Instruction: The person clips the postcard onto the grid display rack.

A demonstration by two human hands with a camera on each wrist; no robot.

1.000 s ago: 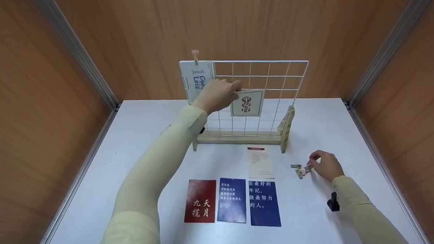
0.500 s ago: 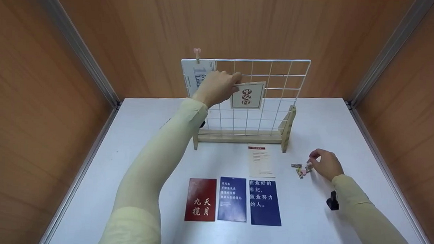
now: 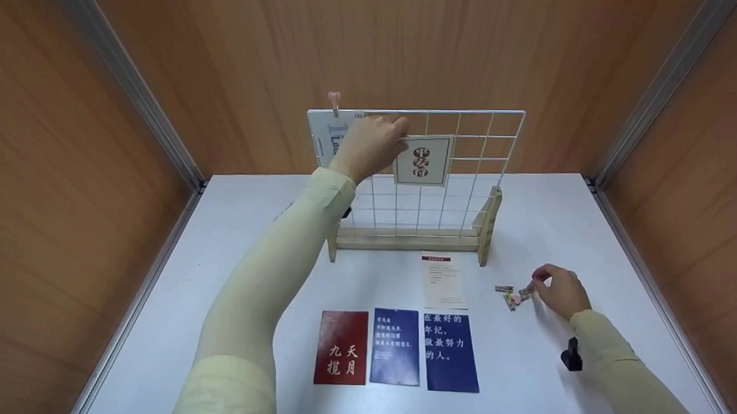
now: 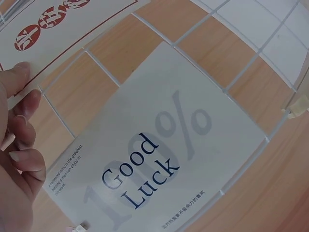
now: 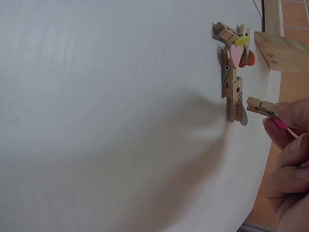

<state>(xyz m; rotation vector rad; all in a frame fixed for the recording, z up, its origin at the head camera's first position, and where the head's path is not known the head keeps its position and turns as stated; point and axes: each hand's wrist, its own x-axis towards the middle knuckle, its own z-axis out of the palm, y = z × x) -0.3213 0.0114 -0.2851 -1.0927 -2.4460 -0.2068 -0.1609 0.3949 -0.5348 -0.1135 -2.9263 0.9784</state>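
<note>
My left hand [image 3: 373,146] pinches a cream card [image 3: 422,161] with red round characters by its left edge. The card is held upright in front of the white wire grid [image 3: 457,111], below its top wire. Beside that hand, a "Good Luck" card [image 4: 145,121] hangs on the grid's left side under a heart clothespin [image 3: 335,101]. Low at the right, my right hand [image 3: 565,293] pinches a wooden clothespin [image 5: 260,107] with a bright pink decoration between thumb and forefinger. Close beside it, several other clothespins [image 5: 234,92] lie in a small pile on the white table.
A red card [image 3: 341,347], two blue cards [image 3: 395,349] and a cream printed sheet [image 3: 444,283] lie flat in front of the grid. The grid stands on a wooden base [image 3: 407,242]. Wood-grain walls [image 3: 448,44] enclose the table [image 3: 247,350].
My left hand has raised the cream card closer to the grid's top wire. The right hand has drawn back slightly from the pile. The head view has shifted a little.
</note>
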